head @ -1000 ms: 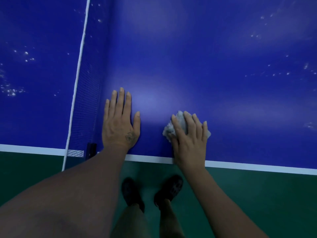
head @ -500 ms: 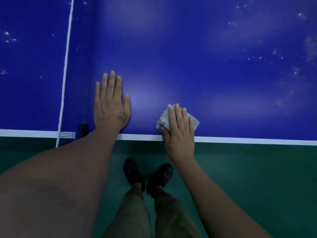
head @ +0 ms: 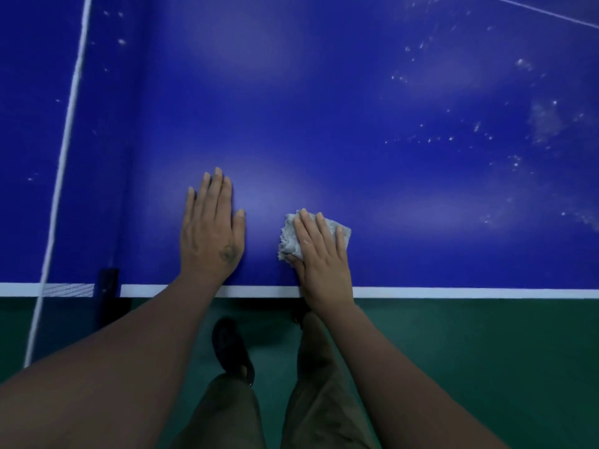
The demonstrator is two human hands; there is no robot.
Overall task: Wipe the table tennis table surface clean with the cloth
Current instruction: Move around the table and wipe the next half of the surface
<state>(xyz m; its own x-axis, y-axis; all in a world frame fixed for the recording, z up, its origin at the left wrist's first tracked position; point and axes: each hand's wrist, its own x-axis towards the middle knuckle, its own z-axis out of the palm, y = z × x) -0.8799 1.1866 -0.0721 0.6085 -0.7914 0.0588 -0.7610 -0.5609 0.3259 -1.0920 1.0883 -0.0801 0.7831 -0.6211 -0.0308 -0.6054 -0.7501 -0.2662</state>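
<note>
While the right hand presses straight fingers flat on the crumpled cloth, it has drawn back to the bench near edge; the left hand stays flat, empty. White specks far right remain unwiped.

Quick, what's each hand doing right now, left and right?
Left hand: open, flat on the blue table, holding nothing.
Right hand: open, straight fingers pressing the grey cloth onto the table.
</note>
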